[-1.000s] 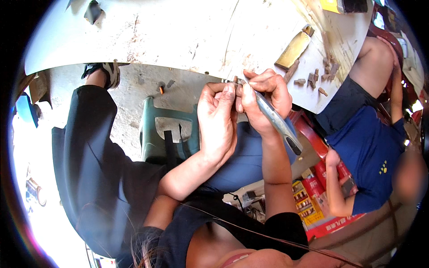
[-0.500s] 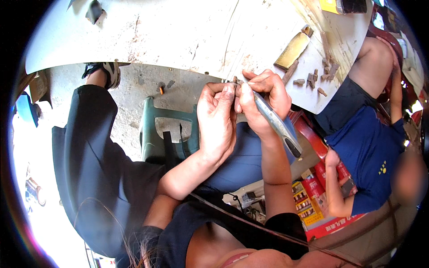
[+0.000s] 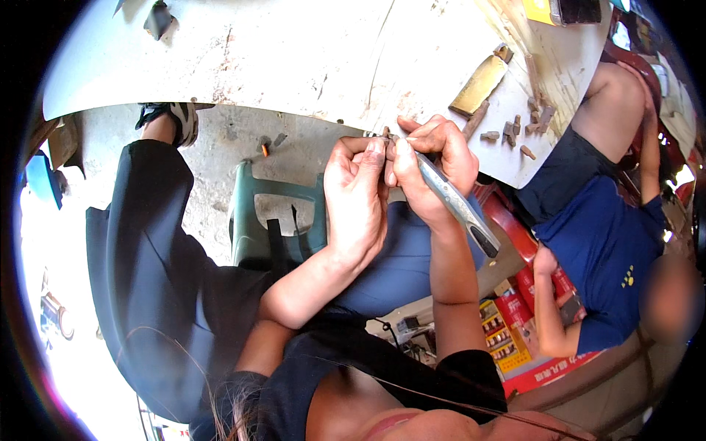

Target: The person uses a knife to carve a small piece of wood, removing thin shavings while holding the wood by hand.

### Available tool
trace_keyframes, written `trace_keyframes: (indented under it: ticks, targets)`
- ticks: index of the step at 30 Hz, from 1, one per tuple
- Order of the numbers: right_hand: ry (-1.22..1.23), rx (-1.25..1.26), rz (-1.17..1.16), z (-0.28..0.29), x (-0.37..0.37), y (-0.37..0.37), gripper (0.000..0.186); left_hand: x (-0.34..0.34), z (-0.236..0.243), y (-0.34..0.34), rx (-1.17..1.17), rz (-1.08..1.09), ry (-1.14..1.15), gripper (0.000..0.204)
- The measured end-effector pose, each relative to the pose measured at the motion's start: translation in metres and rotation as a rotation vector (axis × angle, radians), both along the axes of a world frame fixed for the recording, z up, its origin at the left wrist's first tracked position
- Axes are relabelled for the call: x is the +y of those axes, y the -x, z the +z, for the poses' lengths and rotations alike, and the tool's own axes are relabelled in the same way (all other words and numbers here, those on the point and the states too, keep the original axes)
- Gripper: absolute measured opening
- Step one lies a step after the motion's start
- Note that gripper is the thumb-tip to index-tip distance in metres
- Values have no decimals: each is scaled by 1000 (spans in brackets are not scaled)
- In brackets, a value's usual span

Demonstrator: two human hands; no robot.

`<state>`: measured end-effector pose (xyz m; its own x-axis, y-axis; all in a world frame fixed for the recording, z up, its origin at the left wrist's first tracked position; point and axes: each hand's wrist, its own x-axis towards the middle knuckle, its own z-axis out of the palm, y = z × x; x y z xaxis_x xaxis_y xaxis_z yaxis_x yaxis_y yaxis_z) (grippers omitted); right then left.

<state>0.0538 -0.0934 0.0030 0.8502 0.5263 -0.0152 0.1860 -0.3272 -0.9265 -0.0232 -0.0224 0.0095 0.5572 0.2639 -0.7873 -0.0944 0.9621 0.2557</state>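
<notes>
My left hand [image 3: 355, 198] pinches a small brown piece [image 3: 387, 135] between thumb and fingertips, just below the white tabletop's edge. Pressed against it is my right hand [image 3: 434, 165], its fingers wrapped round a long silver-grey tool [image 3: 460, 206] with a dark slot in its back end; the front end is hidden among my fingertips. The two hands meet at that piece. Beyond them, on the white table [image 3: 243, 51], lie a brass-coloured rectangular block [image 3: 479, 84] and several small brown pieces [image 3: 511, 132].
A green plastic stool [image 3: 246, 228] stands under the table. At right sits another person [image 3: 596, 257] in a blue shirt, beside red and yellow boxes [image 3: 507, 345]. A dark lump [image 3: 158, 20] lies at the table's far left; a yellow-and-black object [image 3: 562, 11] is at the back.
Very little differs: my hands keep their grip on the piece and the tool, with only a slight shift. The other person has barely moved.
</notes>
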Motion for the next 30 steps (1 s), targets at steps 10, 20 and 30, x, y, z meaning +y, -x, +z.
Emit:
trace_keyframes:
  ticks: [10,20,30]
  targets:
    - [-52,-22,-79,-5,2,5,15,0,-2,1,-24,19,13,12]
    - [-5,-5,-19,-1,1,1,16,0,-2,2,-21,4,2,11]
    - [-141,141,-99,-1,1,4,13,1,-2,-1,-45,38,26,8]
